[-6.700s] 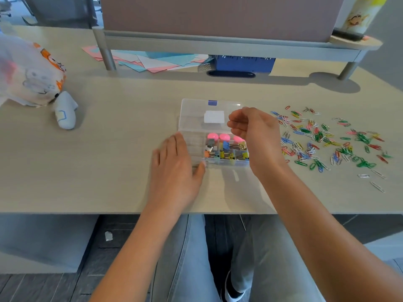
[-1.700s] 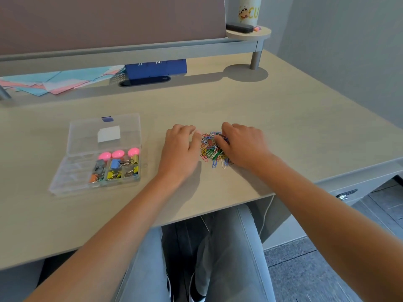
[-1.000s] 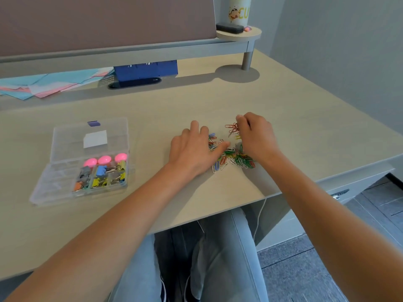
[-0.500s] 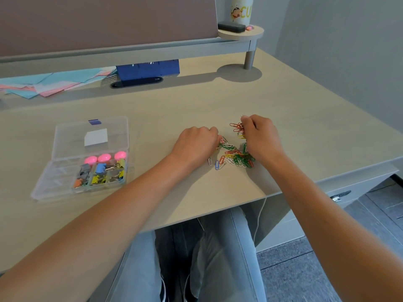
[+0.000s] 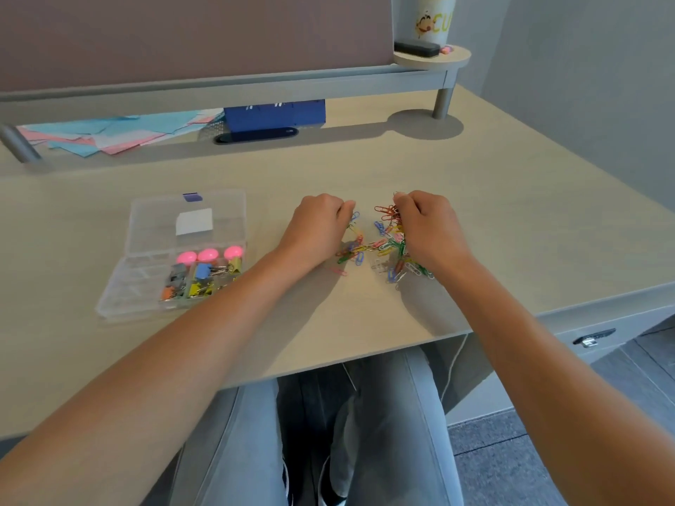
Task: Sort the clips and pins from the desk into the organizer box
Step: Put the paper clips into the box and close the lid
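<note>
Because the paper clips (image 5: 385, 244) lie heaped in one small colourful pile on the desk (image 5: 511, 213), both hands have come to its two flanks, which reads as gathering the loose pieces into something that can be lifted in bulk and not one at a time. At nine o'clock of the pile, the left hand (image 5: 316, 228) rests knuckles-up with its fingers curled under toward the clips; it appears to be clutching a few blue ones at its fingertips, though whether it truly grips them or only presses against them I cannot tell. At three o'clock of the pile, the right hand (image 5: 427, 224) is likewise curled, its fingers bunched round a tangle of red and orange clips at the pile's twelve o'clock edge. One pink clip (image 5: 339, 272) has strayed to about seven o'clock of the heap. Further out at nine o'clock from the left hand sits the clear organizer box (image 5: 175, 250), its lid laid back and away from the person so the compartments face up and stay reachable. Pink pins (image 5: 208, 255) and mixed binder clips (image 5: 197, 281) already fill its near right cells, while the cells on its left look unfilled, probably kept for the paper clips. Carrying handfuls that far risks dropping some.
</note>
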{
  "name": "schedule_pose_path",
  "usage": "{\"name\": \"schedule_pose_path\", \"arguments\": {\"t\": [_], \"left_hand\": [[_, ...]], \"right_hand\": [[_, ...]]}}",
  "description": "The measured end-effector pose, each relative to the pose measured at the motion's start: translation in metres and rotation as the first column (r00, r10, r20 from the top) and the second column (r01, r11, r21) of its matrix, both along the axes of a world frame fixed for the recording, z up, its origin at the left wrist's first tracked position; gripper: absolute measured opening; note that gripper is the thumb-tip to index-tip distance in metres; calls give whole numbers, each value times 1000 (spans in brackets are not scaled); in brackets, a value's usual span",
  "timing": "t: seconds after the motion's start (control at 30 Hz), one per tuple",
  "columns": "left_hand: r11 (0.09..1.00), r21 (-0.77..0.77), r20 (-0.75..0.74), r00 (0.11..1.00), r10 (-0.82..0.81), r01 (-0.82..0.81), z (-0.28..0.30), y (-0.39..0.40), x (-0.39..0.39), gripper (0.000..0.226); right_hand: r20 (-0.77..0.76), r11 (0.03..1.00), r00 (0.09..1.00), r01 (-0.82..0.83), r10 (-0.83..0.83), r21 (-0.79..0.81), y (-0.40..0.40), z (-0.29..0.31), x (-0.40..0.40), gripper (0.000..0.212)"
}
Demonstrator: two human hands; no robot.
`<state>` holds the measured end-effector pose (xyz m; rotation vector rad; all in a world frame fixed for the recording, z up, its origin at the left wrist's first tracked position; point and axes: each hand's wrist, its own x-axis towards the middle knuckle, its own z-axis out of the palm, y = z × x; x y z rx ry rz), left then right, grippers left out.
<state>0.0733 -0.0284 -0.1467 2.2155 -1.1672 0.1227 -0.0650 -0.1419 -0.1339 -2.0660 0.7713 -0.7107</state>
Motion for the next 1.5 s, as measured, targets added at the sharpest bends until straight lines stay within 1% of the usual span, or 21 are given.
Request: {"name": "schedule_pose_path", "arguments": {"t": [0.27, 0.4, 0.63, 0.8, 0.9, 0.97, 1.1, 1.17, 1.23, 1.4, 1.5], "left_hand": [[986, -122, -120, 988, 94, -109, 18, 64, 25, 56], [975, -145, -105, 983, 152, -167, 24, 102, 37, 56], [936, -127, -37, 944, 327, -329, 34, 178, 60, 57], [897, -58, 7, 899, 439, -438, 27, 221, 80, 59], [874, 18, 5, 874, 486, -486, 20, 230, 89, 54], [854, 79, 4, 857, 516, -515, 16, 229, 91, 48], [802, 204, 107, 827, 552, -562, 13, 222, 87, 30], [779, 271, 172, 825, 539, -565, 12, 217, 86, 20], [756, 325, 232, 823, 519, -568, 10, 215, 86, 17], [748, 317, 311, 809, 499, -583, 7, 216, 85, 17], [746, 313, 299, 806, 511, -588, 8, 216, 83, 27]], "right_hand": [[12, 994, 996, -91, 91, 55, 50, -3, 34, 44], [14, 987, 989, -149, 149, 62, 78, -5, 50, 44], [-16, 978, 978, -209, 209, 28, 118, -8, 71, 47], [-35, 969, 969, -246, 246, 1, 139, -10, 83, 50], [-56, 967, 968, -249, 246, -55, 145, -12, 85, 49], [-65, 967, 968, -247, 243, -59, 146, -14, 86, 49], [-73, 970, 969, -238, 234, -46, 144, -15, 86, 49], [-73, 970, 969, -239, 235, -46, 142, -16, 86, 48], [-68, 970, 969, -241, 238, -40, 141, -17, 86, 48], [-54, 970, 969, -244, 242, -23, 141, -17, 85, 49], [-44, 970, 969, -245, 244, -9, 141, -17, 85, 49]]}}
